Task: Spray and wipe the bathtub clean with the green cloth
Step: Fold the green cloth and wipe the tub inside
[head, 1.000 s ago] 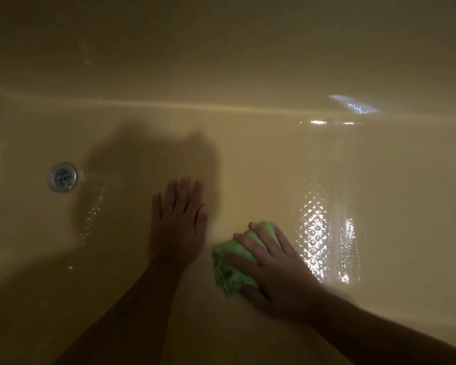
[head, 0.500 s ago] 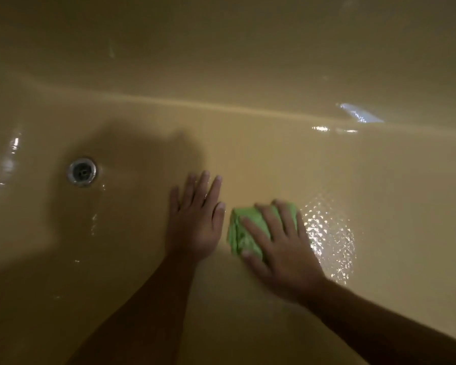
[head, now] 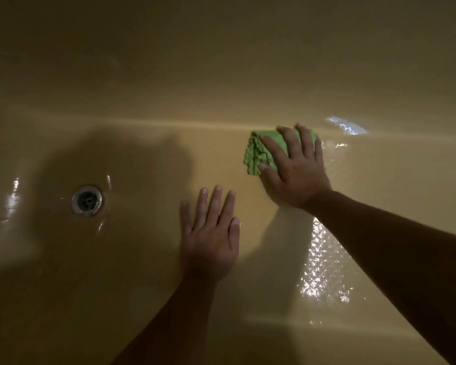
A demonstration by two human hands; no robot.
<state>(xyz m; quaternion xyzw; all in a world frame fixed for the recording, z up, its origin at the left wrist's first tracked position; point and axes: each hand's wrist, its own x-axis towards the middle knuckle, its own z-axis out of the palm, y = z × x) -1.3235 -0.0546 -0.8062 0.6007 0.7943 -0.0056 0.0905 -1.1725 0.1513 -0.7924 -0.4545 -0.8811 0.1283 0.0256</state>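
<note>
Two-handed job: pushes green cloth (head: 261, 154) from beside left hand (head: 211, 243) up to far-wall seam of bathtub (head: 142, 75), right hand (head: 298, 177) fingers spread flat on it. Keeps left hand open, flat on floor near drain (head: 87, 200); likely wall still to wipe.

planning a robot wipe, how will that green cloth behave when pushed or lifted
The green cloth is probably floppy: its bunched edge shows wavy folds, so it would droop if lifted. It likely slides easily, since the bathtub floor glistens wet. The right hand presses it flat, so it may bunch without pressure.
</note>
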